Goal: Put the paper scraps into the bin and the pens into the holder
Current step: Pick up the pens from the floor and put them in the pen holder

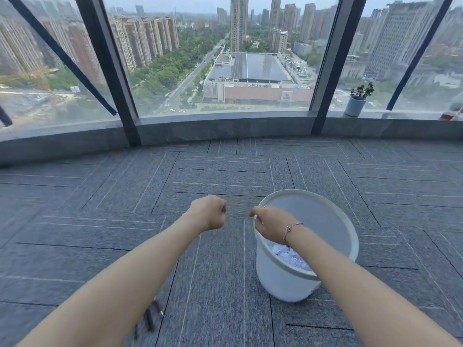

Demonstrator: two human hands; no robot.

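A white plastic bin [333,221] stands on the grey carpet, right of centre, and looks tilted. White paper scraps [292,256] lie in its bottom. My right hand [271,222], with a bracelet on the wrist, rests on the bin's left rim, fingers curled over it. My left hand [209,212] hovers in a closed fist just left of the bin, and nothing shows in it. Dark pens [151,315], blurred, lie on the carpet, partly hidden under my left forearm. No pen holder is in view.
Grey carpet tiles [225,171] stretch to a low stone window ledge [225,126] under tall glass panes. A small potted plant [355,105] stands on the ledge at the right, and a red and white object [451,115] sits at the far right edge.
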